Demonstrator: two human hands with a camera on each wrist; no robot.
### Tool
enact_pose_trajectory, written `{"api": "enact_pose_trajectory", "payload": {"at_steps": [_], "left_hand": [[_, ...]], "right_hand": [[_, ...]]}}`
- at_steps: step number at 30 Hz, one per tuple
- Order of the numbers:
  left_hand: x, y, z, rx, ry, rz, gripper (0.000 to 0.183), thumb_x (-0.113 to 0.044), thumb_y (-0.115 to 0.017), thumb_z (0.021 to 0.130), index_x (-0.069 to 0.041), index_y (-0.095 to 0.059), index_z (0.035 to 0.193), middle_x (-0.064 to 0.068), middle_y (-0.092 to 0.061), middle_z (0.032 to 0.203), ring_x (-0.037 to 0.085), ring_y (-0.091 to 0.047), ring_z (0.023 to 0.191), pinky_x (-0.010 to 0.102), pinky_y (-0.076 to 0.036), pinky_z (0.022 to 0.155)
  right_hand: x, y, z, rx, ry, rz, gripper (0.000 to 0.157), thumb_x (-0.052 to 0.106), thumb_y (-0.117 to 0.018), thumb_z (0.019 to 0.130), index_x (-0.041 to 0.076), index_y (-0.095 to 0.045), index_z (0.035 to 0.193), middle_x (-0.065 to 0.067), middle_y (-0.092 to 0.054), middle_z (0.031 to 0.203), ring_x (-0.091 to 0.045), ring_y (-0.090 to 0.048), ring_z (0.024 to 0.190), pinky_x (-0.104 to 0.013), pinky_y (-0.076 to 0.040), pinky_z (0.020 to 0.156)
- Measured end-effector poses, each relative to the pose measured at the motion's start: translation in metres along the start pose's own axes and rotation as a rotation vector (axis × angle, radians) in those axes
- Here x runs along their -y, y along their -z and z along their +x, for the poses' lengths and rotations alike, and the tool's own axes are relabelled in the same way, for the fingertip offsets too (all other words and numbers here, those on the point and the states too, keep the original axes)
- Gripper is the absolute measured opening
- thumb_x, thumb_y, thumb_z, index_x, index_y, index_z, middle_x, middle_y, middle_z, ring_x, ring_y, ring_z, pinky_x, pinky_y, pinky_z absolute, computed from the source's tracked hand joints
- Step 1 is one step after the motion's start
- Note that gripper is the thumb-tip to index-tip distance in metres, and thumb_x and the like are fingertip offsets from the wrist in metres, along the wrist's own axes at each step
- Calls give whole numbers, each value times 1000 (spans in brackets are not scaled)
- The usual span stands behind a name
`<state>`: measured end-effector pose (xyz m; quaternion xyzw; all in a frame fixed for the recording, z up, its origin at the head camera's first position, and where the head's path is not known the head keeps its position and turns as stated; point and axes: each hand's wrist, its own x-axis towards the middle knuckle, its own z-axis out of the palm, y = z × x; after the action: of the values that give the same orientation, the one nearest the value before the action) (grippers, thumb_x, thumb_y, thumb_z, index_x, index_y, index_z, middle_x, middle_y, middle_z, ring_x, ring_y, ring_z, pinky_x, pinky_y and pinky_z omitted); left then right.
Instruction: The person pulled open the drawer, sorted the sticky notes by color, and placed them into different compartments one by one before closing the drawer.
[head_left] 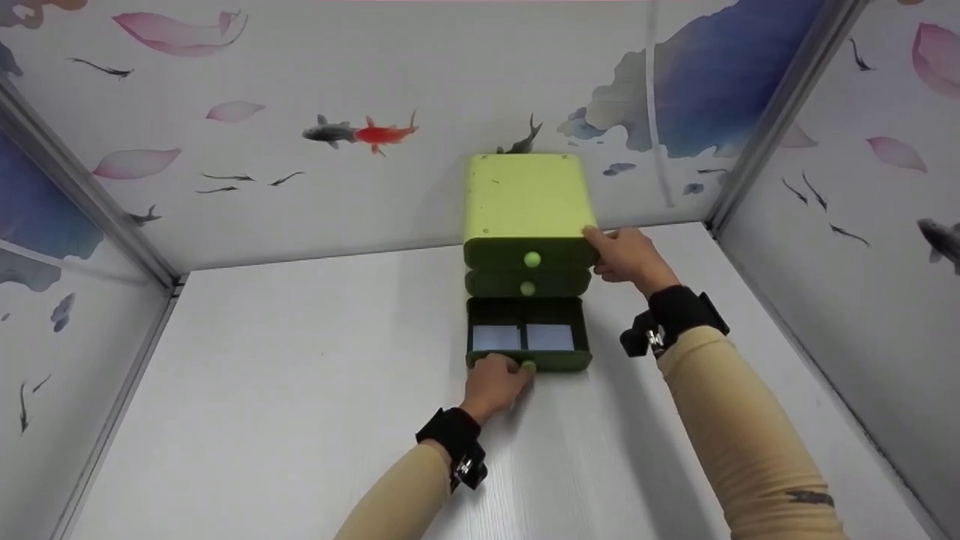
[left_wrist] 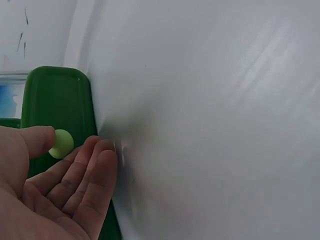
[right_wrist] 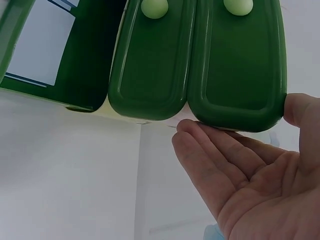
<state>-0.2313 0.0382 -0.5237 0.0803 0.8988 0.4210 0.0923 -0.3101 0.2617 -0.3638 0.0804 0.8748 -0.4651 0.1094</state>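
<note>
A yellow-green desktop drawer cabinet (head_left: 527, 195) with dark green drawer fronts stands at the back of the white table. Its bottom drawer (head_left: 555, 361) is pulled out, and two pale rectangles show on the drawer's floor. My left hand (head_left: 495, 384) pinches the round light-green knob (left_wrist: 62, 144) of that drawer, thumb on one side and fingers beside it near the tabletop. At the cabinet's upper right front corner, my right hand (head_left: 628, 255) rests with its thumb at the top edge and its fingers extended along the side. The top drawer (right_wrist: 237, 65) and middle drawer (right_wrist: 152, 65) are closed.
Behind the cabinet rises a white wall (head_left: 360, 202) painted with fish, petals and blue shapes. Side panels (head_left: 855, 277) flank the white table (head_left: 315, 375) left and right, with grey metal posts (head_left: 787, 112) at the corners.
</note>
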Motion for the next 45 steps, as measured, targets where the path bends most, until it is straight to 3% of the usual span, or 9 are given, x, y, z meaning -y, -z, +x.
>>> {"api": "enact_pose_trajectory", "payload": {"at_steps": [7, 16, 21, 25, 27, 32, 37, 45], "left_hand": [[-1, -3, 10, -50, -14, 0, 50, -34, -59, 95, -21, -40, 50, -8, -34, 46, 10, -33, 45, 24, -26, 47], [-5, -5, 33, -109, 15, 17, 49, -35, -57, 96, -20, -33, 55, -7, -27, 51, 11, -31, 48, 26, -24, 49], [-8, -4, 49, -117, 43, 57, 42, -36, -55, 97, -18, -45, 61, -5, -39, 56, 13, -39, 53, 27, -29, 52], [-11, -3, 62, -119, 63, 89, 44, -35, -53, 99, -17, -41, 60, -5, -34, 57, 14, -36, 53, 28, -27, 52], [-13, -3, 68, -111, 68, 92, 46, -35, -51, 100, -17, -36, 59, -5, -29, 56, 14, -32, 52, 29, -25, 51], [-15, -2, 76, -90, 81, 71, 47, -33, -49, 101, -18, -33, 59, -4, -27, 56, 14, -31, 52, 29, -24, 50], [-17, 2, 79, -65, 100, 64, 47, -32, -47, 102, -17, -34, 60, -3, -29, 57, 15, -34, 53, 30, -26, 51], [-18, 4, 85, -60, 86, 122, 44, -33, -47, 101, -17, -38, 61, -1, -38, 61, 18, -42, 59, 32, -32, 53]], "right_hand": [[2, -1, 1, 16, 24, -12, 56, 50, -38, 101, 0, -56, 121, -4, -55, 87, -13, -62, 82, -28, -55, 83], [1, -1, 1, -4, 28, 15, 44, 47, -42, 100, 6, -54, 92, -1, -55, 78, -11, -60, 74, -26, -55, 76], [0, -1, 2, -7, 28, -33, 49, 48, -39, 101, 3, -59, 107, -7, -58, 92, -17, -62, 87, -28, -55, 80], [1, 0, 3, 4, 23, -58, 56, 49, -37, 101, 2, -58, 124, -13, -59, 108, -22, -63, 99, -32, -55, 88], [1, 0, 3, 10, 18, -54, 57, 49, -37, 101, 2, -57, 125, -14, -59, 109, -23, -63, 102, -33, -55, 90], [1, 0, 4, 10, -3, -42, 53, 49, -39, 101, 1, -59, 116, -11, -59, 100, -20, -63, 95, -30, -55, 86], [2, 1, 3, 5, -12, -41, 55, 48, -40, 101, 0, -59, 121, -9, -59, 93, -15, -62, 85, -27, -55, 81], [4, 4, 5, 2, -24, -20, 53, 48, -42, 101, -1, -59, 113, -5, -58, 84, -12, -61, 77, -25, -54, 77]]}}
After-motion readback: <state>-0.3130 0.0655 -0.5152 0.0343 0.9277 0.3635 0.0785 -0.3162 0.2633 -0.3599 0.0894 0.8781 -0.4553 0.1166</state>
